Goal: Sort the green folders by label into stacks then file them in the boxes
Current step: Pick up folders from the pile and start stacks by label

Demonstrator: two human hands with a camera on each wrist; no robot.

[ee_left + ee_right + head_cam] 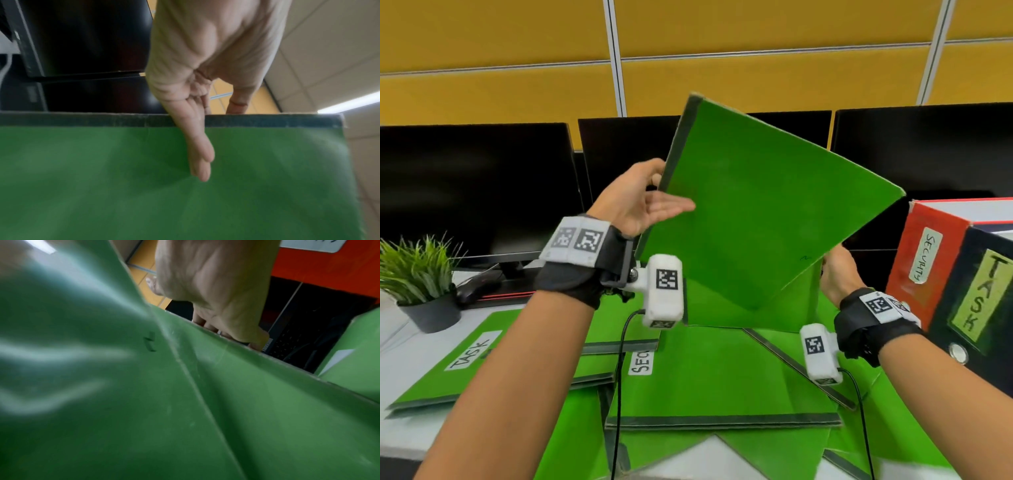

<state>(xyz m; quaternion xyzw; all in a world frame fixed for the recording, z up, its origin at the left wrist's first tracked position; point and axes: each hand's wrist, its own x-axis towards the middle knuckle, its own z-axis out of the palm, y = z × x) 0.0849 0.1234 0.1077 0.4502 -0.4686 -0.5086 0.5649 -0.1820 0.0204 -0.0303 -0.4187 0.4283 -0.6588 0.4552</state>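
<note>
A mustard-yellow panelled wall (756, 31) backs a row of dark monitors (472, 185), and below them a pale desk (404, 442) carries a spread of green folders. The landmark is the raised green folder (760, 212), held up in front of the monitors, tilted with one corner low and its dark spine uppermost on the left. The left hand (640, 198) is at that spine: the head view shows the palm and thumb, while the left wrist view alone shows straight fingers (199, 149) laid flat down the near cover with the thumb behind the spine. The right hand (837, 274) is at the folder's lower right edge; the right wrist view shows its fingers (232, 331) curled over behind a green edge, but blur and glare make it hard to tell which sheet they grip. Below the raised folder lies a folder labelled SEC (722, 373), its label cut off by the left forearm; left of that, a folder labelled TASK (493, 363). To the raised folder's right stand a red box marked SECURITY (914, 253) and a dark box marked TASK (976, 308), both partly out of frame. Far left of it sits a potted plant (417, 274).
</note>
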